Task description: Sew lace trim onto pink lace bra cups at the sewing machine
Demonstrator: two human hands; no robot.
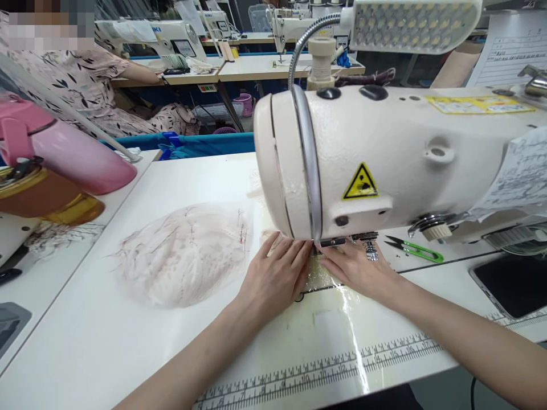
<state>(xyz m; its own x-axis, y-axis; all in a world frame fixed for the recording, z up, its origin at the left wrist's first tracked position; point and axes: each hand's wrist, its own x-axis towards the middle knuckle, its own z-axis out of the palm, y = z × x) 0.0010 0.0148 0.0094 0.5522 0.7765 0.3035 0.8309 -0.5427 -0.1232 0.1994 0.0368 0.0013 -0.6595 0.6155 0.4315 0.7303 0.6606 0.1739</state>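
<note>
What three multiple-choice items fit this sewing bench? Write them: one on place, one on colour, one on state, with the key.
1. Where do the thread snips lie?
A. right of the needle area, on the table
B. on the lace pile
C. in the left hand

2. What colour are the snips' handles?
A. red
B. green
C. black

3. How are the hands placed?
A. both lifted clear
B. both flat on the fabric under the sewing machine head
C. one on the lamp

Key: 1 A, they lie beyond the right hand; 2 B, handles bright green; 3 B, the left hand and the right press the fabric.
</note>
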